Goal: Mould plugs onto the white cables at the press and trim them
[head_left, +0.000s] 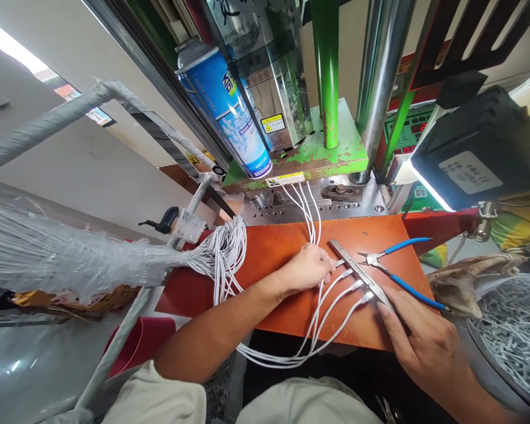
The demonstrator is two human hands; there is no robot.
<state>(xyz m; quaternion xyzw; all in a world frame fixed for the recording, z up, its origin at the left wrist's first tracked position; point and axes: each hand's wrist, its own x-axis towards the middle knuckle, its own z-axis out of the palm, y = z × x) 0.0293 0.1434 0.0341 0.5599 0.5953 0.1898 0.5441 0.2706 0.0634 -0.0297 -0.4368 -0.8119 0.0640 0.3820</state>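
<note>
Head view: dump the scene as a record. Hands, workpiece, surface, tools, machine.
left_hand: left hand pinching a cable end beside the metal bar
right_hand: right hand gripping the bar's near end
workpiece: white cables with ends along the bar's edge
surface: orange board
tools: blue-handled pliers on the board, handles spread
machine: green plate beyond the board, spray can standing on it

Left hand pinching a white cable's connector at the metal bar, right hand gripping its near end! Three more connectors line the edge, blue-handled pliers lie spread alongside on the orange-brown tabletop, and a blue spray can stands beyond.
</note>
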